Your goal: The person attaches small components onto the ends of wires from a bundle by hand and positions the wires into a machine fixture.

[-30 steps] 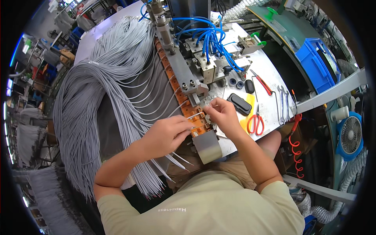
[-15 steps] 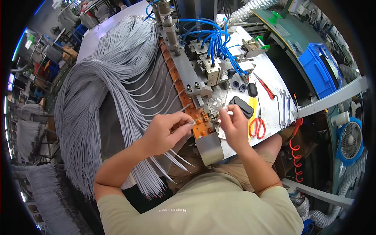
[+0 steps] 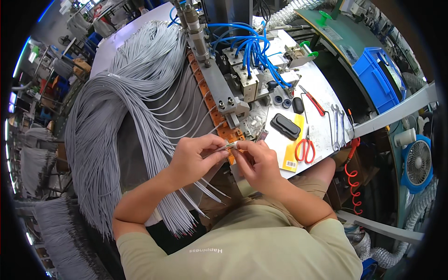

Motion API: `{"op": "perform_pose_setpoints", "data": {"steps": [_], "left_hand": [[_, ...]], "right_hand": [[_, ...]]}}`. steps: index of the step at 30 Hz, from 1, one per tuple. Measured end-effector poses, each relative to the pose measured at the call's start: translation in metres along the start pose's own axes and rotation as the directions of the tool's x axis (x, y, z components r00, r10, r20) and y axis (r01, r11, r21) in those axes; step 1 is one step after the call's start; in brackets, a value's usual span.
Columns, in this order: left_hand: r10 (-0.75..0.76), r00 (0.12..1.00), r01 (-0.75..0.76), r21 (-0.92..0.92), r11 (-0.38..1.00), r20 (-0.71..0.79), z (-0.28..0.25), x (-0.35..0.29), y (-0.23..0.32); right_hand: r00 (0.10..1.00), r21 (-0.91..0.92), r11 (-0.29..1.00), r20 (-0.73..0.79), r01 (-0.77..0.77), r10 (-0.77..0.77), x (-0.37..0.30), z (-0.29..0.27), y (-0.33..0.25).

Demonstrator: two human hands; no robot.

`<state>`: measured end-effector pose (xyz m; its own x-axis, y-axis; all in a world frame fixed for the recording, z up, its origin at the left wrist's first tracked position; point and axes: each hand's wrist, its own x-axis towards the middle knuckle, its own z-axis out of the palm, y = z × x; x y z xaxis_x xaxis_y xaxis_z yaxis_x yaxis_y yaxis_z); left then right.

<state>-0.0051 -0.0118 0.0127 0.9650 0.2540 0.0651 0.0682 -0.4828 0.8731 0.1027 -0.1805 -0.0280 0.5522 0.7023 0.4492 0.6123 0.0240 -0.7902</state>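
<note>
In front of me my two hands meet above the near end of an orange fixture strip (image 3: pixel 205 97). My left hand (image 3: pixel 190 157) pinches a thin grey cable (image 3: pixel 222 148) close to its end, between thumb and fingertips. At that end my right hand (image 3: pixel 262 164) is closed on a small white piece (image 3: pixel 233 145), held against the cable tip. Fingers partly cover this piece, so I cannot tell whether the cable is inside it. Several grey cables lie across the strip beyond my hands. A large bundle of grey cables (image 3: pixel 100 112) drapes over the left side.
Behind the strip stands a metal press (image 3: pixel 212 79) with blue air tubes (image 3: pixel 254 44). Small whitish parts (image 3: pixel 254 122) lie beside it. To the right are a black case (image 3: pixel 285 126), red-handled scissors (image 3: pixel 305 150), a red-handled tool (image 3: pixel 315 103), wrenches (image 3: pixel 337 126) and a blue bin (image 3: pixel 379 81).
My right hand has come left and nearer from beside the whitish parts, bringing the small white piece to the cable end. My left hand keeps its pinch in nearly the same place.
</note>
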Motion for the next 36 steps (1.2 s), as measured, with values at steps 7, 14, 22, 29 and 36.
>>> {"op": "perform_pose_setpoints", "data": {"steps": [7, 14, 22, 29, 36], "left_hand": [[-0.001, 0.999, -0.003, -0.085, 0.996, -0.049, -0.001, -0.001, -0.001], [0.223, 0.968, -0.183, 0.286, 0.941, -0.114, 0.001, -0.003, -0.005], [0.477, 0.867, -0.368, 0.462, 0.807, -0.141, 0.004, -0.002, -0.002], [0.223, 0.971, -0.206, 0.176, 0.963, -0.089, 0.002, -0.001, 0.000], [-0.105, 0.992, 0.120, -0.238, 0.964, 0.073, -0.004, -0.001, 0.002]], "right_hand": [[0.990, -0.053, 0.992, -0.069, 0.116, -0.119, 0.007, 0.002, -0.007], [0.999, -0.021, 1.000, 0.045, 0.005, -0.004, 0.007, -0.001, -0.005], [0.952, 0.161, 0.943, 0.150, -0.291, 0.268, 0.013, 0.000, -0.009], [0.988, 0.089, 0.992, 0.134, -0.088, 0.075, 0.016, -0.005, 0.000], [0.980, 0.047, 0.991, 0.148, 0.129, -0.135, 0.020, -0.010, 0.017]]}}
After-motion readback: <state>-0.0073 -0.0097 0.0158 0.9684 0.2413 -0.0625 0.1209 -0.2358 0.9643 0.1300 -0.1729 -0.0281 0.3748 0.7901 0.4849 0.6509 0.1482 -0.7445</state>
